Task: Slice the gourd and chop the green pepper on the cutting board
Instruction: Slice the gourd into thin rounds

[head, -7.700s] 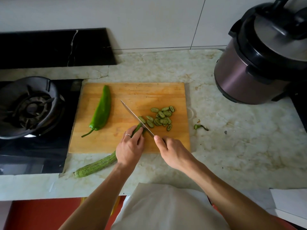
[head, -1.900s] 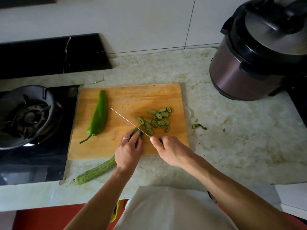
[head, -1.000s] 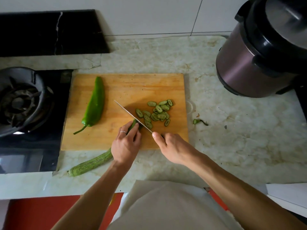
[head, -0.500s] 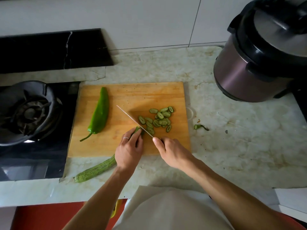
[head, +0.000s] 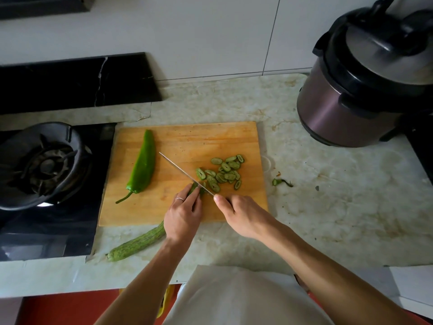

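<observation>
Your left hand [head: 184,215] pins the long, firm but probably slick gourd [head: 138,243] close behind its cut end on the cutting board [head: 187,139], your right hand [head: 241,215] seems wrapped around the knife [head: 185,174], and the uncut pepper [head: 141,166] waits at ten o'clock.

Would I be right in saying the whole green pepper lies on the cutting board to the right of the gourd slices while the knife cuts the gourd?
Not quite: in the head view the green pepper lies on the cutting board to the left of the gourd slices, not the right. The knife does cut the gourd.
</observation>
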